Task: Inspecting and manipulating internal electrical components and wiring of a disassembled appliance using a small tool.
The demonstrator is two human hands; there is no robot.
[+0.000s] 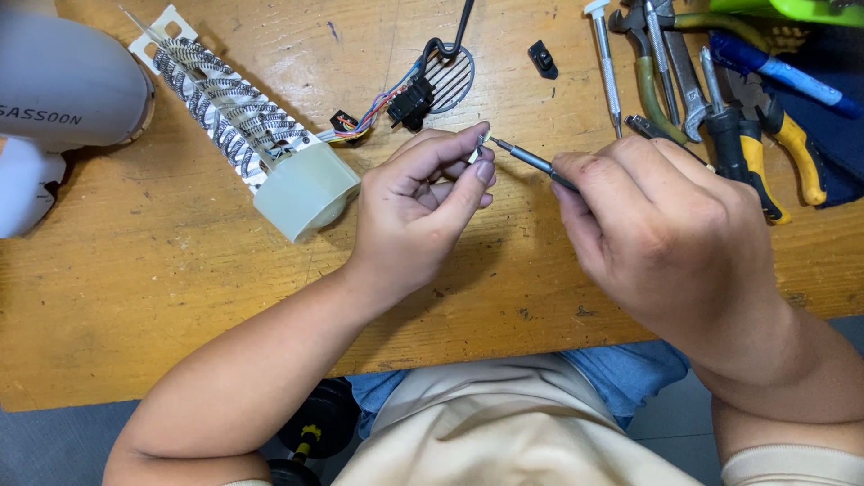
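In the head view, just above the frame's centre, the left hand pinches a tiny pale part between thumb and forefinger, while the right hand is closed around a slim screwdriver whose tip meets that part. The part looks light, stiff and easy to drop, so it is best nipped by its sides at the fingertips. The screwdriver seems rigid and best gripped on its shaft, above the wooden tabletop.

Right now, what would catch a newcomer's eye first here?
The two hands at the centre: the left hand pinches a tiny part while the right hand points a slim screwdriver at it. To the left on the wooden table lies a coiled heating element, with hand tools at the upper right.
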